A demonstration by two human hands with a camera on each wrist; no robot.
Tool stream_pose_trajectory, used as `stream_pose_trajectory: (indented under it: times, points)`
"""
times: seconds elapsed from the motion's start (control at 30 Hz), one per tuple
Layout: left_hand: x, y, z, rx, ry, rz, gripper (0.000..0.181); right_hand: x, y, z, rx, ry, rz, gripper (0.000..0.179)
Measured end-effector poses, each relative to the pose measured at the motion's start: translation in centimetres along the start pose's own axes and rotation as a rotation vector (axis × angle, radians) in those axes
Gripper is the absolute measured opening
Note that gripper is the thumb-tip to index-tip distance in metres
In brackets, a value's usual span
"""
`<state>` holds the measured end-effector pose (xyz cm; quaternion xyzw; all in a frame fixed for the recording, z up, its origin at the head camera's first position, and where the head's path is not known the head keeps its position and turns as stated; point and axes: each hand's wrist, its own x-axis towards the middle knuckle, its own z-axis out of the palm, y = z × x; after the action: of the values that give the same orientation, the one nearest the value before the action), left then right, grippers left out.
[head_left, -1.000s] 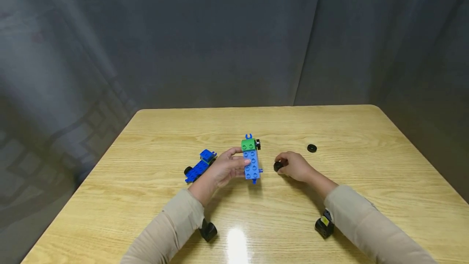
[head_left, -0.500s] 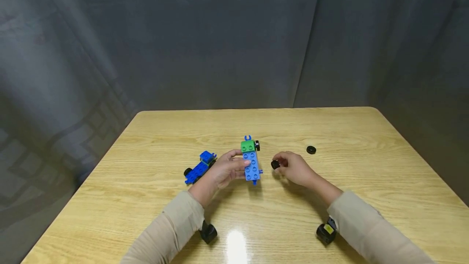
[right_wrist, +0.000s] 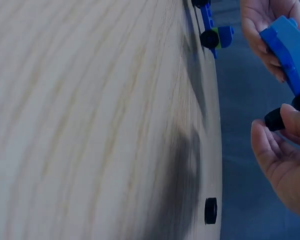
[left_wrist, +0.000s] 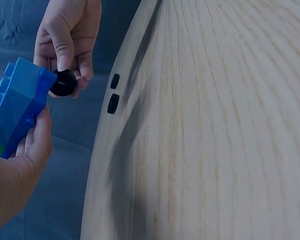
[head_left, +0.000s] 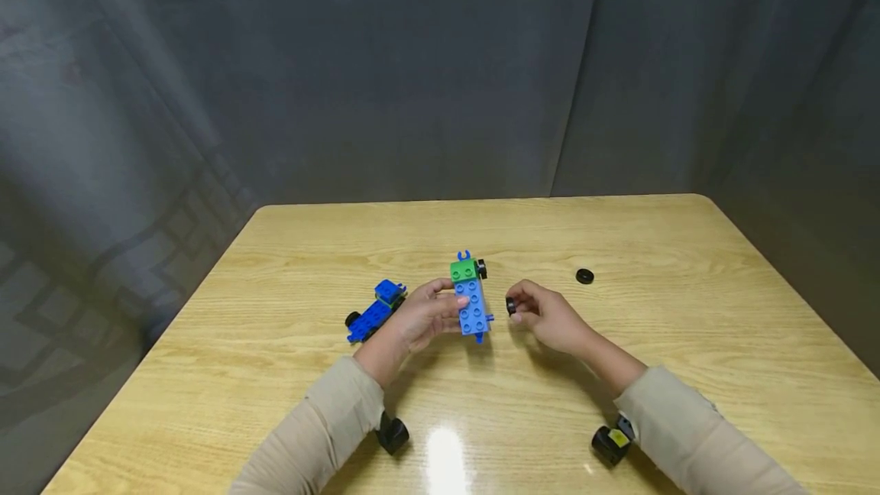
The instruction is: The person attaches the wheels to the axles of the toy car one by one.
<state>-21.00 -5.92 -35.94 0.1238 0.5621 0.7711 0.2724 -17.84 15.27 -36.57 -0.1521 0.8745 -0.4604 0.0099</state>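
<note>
My left hand [head_left: 428,318] grips a toy car body [head_left: 472,306] of light blue and green building bricks, thumb on its studded top. One black wheel [head_left: 482,269] sits at its green end on the right side; a bare blue axle stub [head_left: 490,318] sticks out near the other end. Just to the right, my right hand [head_left: 549,318] pinches a loose black wheel [right_wrist: 274,120] between thumb and fingers. In the head view a small gap separates this wheel from the car. The left wrist view shows its flat round face beside the blue body [left_wrist: 21,100].
Left of my left hand stands a blue toy car [head_left: 374,314] with black wheels. Another black wheel [head_left: 584,276] lies flat on the wooden table [head_left: 660,250], beyond my right hand. Two wheels [left_wrist: 113,103] show on the table in the left wrist view. A dark curtain [head_left: 412,75] hangs behind.
My right hand has shifted slightly left, bringing the pinched wheel closer to the car body and turning it more on edge. My left hand and the car have hardly moved.
</note>
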Motion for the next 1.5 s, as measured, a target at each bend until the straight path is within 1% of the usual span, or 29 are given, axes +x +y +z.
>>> stream_pose_trajectory:
  times: [0.17, 0.3, 0.53, 0.63, 0.83, 1.07, 1.2, 1.3, 1.33, 1.5]
  points:
    - [0.1, 0.0, 0.0, 0.010, -0.010, 0.011, 0.037, -0.1, -0.2, 0.0, 0.032, -0.020, 0.009, 0.022]
    - [0.1, -0.1, 0.0, 0.008, -0.005, 0.002, 0.037, -0.3, -0.5, 0.1, 0.060, -0.037, 0.014, 0.021]
    - [0.0, 0.0, 0.1, 0.021, -0.005, -0.005, 0.038, -0.6, -0.7, 0.3, 0.126, -0.074, -0.025, 0.021]
    - [-0.1, 0.0, 0.1, 0.020, -0.002, -0.007, 0.037, -0.7, -0.8, 0.4, 0.145, -0.091, -0.028, 0.021]
    - [-0.1, -0.1, 0.2, 0.018, 0.002, -0.001, 0.034, -0.7, -0.8, 0.7, 0.151, -0.100, -0.042, 0.021]
    - [0.0, -0.3, 0.1, 0.014, -0.008, 0.012, 0.030, -0.7, -0.8, 1.0, 0.176, -0.106, -0.071, 0.021]
    - [0.0, -0.5, 0.1, 0.043, -0.006, 0.023, 0.033, -0.7, -0.9, 1.2, 0.287, -0.121, -0.060, 0.022]
    - [0.0, -0.5, 0.2, 0.061, 0.002, 0.034, 0.036, -0.8, -1.0, 1.4, 0.385, -0.115, -0.040, 0.022]
    - [-0.1, -0.5, 0.3, 0.064, 0.005, 0.038, 0.036, -0.9, -1.0, 1.5, 0.403, -0.106, -0.036, 0.022]
    - [-0.3, -0.3, 0.9, 0.078, 0.026, 0.062, 0.036, -1.0, -0.9, 2.1, 0.396, -0.032, -0.039, 0.022]
